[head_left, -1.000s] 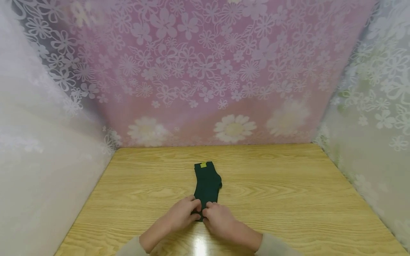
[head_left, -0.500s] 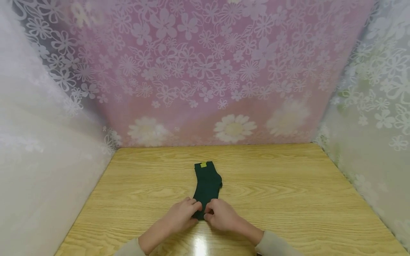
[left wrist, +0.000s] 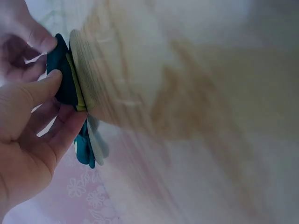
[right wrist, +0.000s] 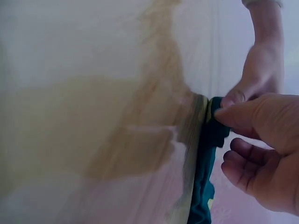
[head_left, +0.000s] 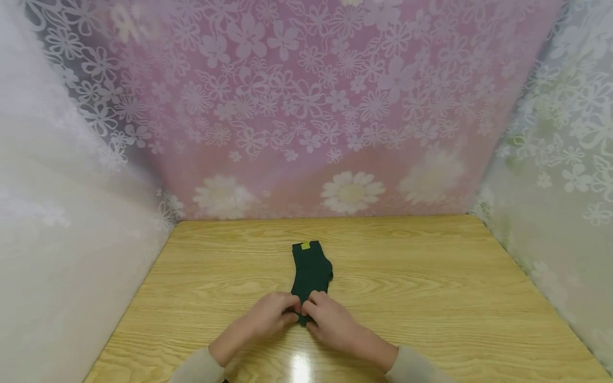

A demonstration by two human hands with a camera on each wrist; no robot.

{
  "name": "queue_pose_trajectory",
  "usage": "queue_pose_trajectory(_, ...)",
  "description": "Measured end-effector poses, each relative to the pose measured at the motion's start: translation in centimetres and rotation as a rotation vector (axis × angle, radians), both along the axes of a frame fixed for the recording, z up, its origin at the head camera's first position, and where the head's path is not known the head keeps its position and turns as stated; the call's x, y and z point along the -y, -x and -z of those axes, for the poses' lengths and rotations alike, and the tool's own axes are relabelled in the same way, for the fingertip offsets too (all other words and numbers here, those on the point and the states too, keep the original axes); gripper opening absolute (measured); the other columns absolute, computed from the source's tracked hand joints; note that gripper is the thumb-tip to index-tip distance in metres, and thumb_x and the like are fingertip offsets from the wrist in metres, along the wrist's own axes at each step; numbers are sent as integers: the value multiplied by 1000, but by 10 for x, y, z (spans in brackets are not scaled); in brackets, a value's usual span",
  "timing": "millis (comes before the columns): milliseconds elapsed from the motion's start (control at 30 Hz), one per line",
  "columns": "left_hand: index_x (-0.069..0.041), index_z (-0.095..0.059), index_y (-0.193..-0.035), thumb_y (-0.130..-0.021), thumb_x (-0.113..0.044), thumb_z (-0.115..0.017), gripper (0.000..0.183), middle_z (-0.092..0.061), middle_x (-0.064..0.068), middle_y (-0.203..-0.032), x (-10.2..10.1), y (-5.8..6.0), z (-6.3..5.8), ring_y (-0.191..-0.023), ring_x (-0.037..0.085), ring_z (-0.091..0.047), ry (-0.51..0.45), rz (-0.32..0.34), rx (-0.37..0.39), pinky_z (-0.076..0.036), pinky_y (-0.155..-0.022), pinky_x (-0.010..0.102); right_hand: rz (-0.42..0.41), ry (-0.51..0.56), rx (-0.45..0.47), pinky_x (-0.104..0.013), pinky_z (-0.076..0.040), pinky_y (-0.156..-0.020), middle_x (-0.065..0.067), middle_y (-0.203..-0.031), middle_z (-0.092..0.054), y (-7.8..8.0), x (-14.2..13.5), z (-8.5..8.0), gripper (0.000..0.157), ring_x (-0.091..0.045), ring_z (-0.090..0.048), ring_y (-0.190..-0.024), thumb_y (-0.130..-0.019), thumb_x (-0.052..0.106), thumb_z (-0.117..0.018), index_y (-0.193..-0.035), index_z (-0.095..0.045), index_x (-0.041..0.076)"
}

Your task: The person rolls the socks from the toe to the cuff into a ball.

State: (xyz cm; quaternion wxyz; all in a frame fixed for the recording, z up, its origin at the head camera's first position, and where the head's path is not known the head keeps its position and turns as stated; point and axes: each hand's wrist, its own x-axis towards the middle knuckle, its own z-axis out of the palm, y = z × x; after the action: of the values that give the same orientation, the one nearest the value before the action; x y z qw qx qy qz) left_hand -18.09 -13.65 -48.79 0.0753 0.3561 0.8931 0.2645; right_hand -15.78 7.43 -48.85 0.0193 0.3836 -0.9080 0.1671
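A dark green sock (head_left: 311, 268) lies lengthwise on the table, cuff at the far end, with a small yellow label (head_left: 305, 246) on the cuff. At its near toe end, my left hand (head_left: 273, 315) pinches the left side and my right hand (head_left: 333, 323) pinches the right side. Both wrist views show the toe end folded up in thickness; the left wrist view has the left thumb pressed on the green fabric (left wrist: 63, 70). The right wrist view shows the right thumb on the folded end (right wrist: 219, 123). Fingers partly hide the toe.
The wood-grain table (head_left: 412, 287) spreads around the sock. A pink flowered sheet (head_left: 306, 106) hangs behind its far edge. Pale flowered sheets stand along the left (head_left: 81, 223) and right (head_left: 551, 213) sides.
Both hands have shifted slightly away from the near edge while keeping to the toe end. The toe end has drawn a little farther in; the cuff has hardly moved.
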Motion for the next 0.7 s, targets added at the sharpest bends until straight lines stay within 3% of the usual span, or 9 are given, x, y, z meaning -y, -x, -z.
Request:
queue_pose_trajectory(100,-20,-67,-88,-94,-13,-69,9,-62,-13,-82,0,2,0,-70,-2,-52,-27,-14,30,-46,-64,18,-49,-77,-123,-18,-43,-72,4,-91,-49,-3,3,0,13,-9,-41,-80,-89,11,-74,-96,-64,14)
queue_pose_trajectory(167,-20,-67,-88,-94,-13,-69,9,-61,-13,-80,-1,2,0,-68,-1,-50,-25,-17,17,-45,-64,18,-50,-126,-136,-17,-43,-71,4,-90,-50,-4,5,-1,11,-9,-42,-79,-90,10,-73,-96,-64,13)
queue_pose_trajectory(367,-17,-65,-92,-94,-16,-70,6,-55,-8,-88,-2,-1,1,-72,1,-49,47,12,-134,-45,-66,17,-33,-204,-124,-18,-45,-67,2,-83,-54,-2,10,-3,8,-10,-49,-74,-91,4,-70,-95,-69,11)
queue_pose_trajectory(600,-18,-69,-91,-93,-11,-70,7,-55,-3,-94,-4,-10,-2,-79,9,-45,130,70,-406,-45,-69,17,19,9,22,-18,-49,-68,3,-81,-59,6,6,2,15,-8,-55,-75,-91,-1,-63,-92,-74,10)
queue_pose_trajectory(700,-18,-72,-90,-93,-12,-71,6,-58,-3,-92,-5,-13,-3,-78,10,-46,166,82,-464,-45,-69,16,36,96,124,-18,-49,-67,3,-82,-62,9,5,1,16,-6,-55,-75,-90,-2,-63,-91,-75,8)
